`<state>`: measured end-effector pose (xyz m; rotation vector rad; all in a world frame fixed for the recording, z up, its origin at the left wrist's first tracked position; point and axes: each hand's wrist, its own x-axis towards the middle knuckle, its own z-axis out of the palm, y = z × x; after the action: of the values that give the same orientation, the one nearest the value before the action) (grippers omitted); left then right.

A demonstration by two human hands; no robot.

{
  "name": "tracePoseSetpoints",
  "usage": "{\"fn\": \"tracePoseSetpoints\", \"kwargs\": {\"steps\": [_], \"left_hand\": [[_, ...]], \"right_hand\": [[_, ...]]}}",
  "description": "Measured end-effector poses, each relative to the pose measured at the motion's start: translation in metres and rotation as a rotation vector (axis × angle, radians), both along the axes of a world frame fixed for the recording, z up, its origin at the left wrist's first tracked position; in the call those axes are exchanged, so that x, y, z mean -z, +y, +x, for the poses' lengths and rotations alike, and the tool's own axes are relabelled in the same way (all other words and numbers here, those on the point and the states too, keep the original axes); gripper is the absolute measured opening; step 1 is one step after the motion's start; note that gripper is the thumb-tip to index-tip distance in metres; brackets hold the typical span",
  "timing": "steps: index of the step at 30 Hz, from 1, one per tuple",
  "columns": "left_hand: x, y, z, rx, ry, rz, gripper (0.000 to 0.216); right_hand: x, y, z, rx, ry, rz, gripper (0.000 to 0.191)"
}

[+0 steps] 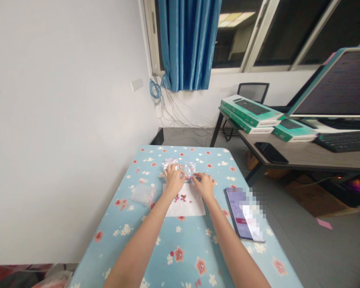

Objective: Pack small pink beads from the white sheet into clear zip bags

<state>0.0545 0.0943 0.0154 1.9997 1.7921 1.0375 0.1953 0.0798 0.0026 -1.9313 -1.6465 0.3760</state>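
A small clear plastic bag (189,171) with pinkish bits in it lies at the far part of the table, between my two hands. My left hand (174,181) has its thumb and fingers drawn together at the bag's left edge. At the right edge, my right hand (204,185) pinches the bag with curled fingers. Just nearer to me is a sheet of white paper (174,209), with several small pink and brownish pieces (183,198) on it. Another clear bag (169,161) sits behind my left hand, partly hidden by it.
Flat clear bags (142,194) lie left of the paper. A phone (243,216) with its screen lit rests at the table's right side. The flowered tablecloth (180,236) reaches a white wall (78,120) on the left. A desk (300,154) with keyboard boxes (252,110) stands to the right.
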Motion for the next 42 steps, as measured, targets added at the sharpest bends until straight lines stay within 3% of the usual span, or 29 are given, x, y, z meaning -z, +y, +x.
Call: {"fn": "tracePoseSetpoints", "kwargs": {"steps": [3, 8, 10, 13, 15, 21, 31, 37, 42], "left_hand": [[-0.010, -0.007, -0.005, 0.081, -0.388, -0.005, 0.007], [-0.025, -0.034, -0.033, 0.100, -0.638, -0.079, 0.009], [-0.028, -0.050, -0.045, 0.080, -0.770, -0.106, 0.013], [-0.028, -0.072, -0.054, 0.029, -1.276, -0.253, 0.023], [-0.023, -0.080, -0.054, -0.015, -1.380, -0.289, 0.030], [-0.003, -0.081, -0.051, -0.043, -1.348, -0.264, 0.039], [0.013, -0.078, -0.051, -0.114, -1.249, -0.086, 0.039], [0.016, -0.077, -0.047, -0.090, -1.206, -0.091, 0.038], [0.012, -0.077, -0.046, -0.079, -1.247, -0.132, 0.052]], "right_hand": [[-0.008, -0.001, 0.006, -0.002, 0.162, 0.050, 0.036], [-0.033, -0.009, 0.014, -0.152, 0.504, 0.127, 0.041], [-0.044, -0.016, 0.013, -0.249, 0.548, 0.123, 0.038], [-0.058, -0.028, 0.005, -0.391, 0.559, 0.065, 0.034], [-0.064, -0.036, -0.002, -0.497, 0.547, 0.001, 0.032], [-0.069, -0.047, -0.012, -0.685, 0.503, -0.114, 0.037], [-0.064, -0.041, -0.012, -0.655, 0.517, -0.123, 0.028], [-0.056, -0.039, -0.016, -0.619, 0.555, -0.109, 0.023], [-0.051, -0.036, -0.011, -0.586, 0.557, -0.055, 0.023]]}}
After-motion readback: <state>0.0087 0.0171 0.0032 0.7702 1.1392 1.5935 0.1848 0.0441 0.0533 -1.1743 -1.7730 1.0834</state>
